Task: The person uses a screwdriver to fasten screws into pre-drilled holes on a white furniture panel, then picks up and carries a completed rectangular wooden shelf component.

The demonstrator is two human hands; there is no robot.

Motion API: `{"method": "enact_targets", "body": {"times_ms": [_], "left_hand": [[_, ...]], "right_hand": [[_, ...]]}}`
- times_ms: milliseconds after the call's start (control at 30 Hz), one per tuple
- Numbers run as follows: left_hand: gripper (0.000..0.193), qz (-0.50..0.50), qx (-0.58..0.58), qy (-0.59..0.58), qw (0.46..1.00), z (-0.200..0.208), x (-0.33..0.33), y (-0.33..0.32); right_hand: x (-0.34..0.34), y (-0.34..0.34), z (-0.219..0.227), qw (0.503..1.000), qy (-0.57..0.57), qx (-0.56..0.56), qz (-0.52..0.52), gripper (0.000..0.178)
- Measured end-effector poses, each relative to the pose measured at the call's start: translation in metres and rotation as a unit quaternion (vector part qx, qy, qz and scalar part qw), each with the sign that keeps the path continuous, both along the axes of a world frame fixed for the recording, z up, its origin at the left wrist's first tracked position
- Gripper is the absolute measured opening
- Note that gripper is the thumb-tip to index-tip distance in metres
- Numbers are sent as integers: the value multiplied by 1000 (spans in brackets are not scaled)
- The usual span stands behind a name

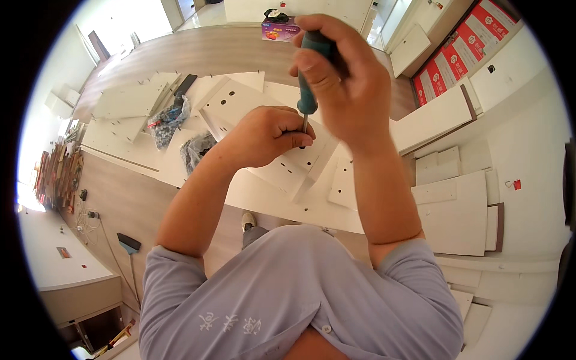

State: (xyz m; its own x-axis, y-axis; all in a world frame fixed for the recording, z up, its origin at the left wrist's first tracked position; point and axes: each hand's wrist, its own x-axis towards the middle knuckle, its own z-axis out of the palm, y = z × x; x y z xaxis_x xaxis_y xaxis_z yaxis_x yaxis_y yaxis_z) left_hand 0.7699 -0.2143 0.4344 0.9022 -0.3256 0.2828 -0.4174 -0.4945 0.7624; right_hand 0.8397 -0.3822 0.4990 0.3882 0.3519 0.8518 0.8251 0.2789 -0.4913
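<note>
My right hand (354, 78) is wrapped round the dark green handle of a screwdriver (307, 99), held upright with its metal shaft pointing down. At the lower end of the shaft, my left hand (264, 138) is closed, thumb and forefinger pinched close about the tip. What those fingers hold, if anything, is hidden. Beneath both hands lies a white panel (240, 96) with several dark round holes, resting on other white boards. The screwdriver's tip itself cannot be seen clearly.
Clear plastic bags of hardware (169, 123) lie left on the boards, near a black strip (185, 84). More white panels (453, 210) lean at the right wall. A broom (129, 243) and cables (90, 225) are on the left floor; a purple box (277, 31) stands far ahead.
</note>
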Motion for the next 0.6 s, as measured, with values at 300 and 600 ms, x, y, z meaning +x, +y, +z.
{"method": "enact_targets", "body": {"times_ms": [300,600], "left_hand": [[13,-60,-3,32,998,-3,9,1],[14,-17,-23,30,999,2,4,-3]], "right_hand": [[25,24,18,841,231,-31,489,12],[13,24,-6,989,-38,52,-135,15]]}}
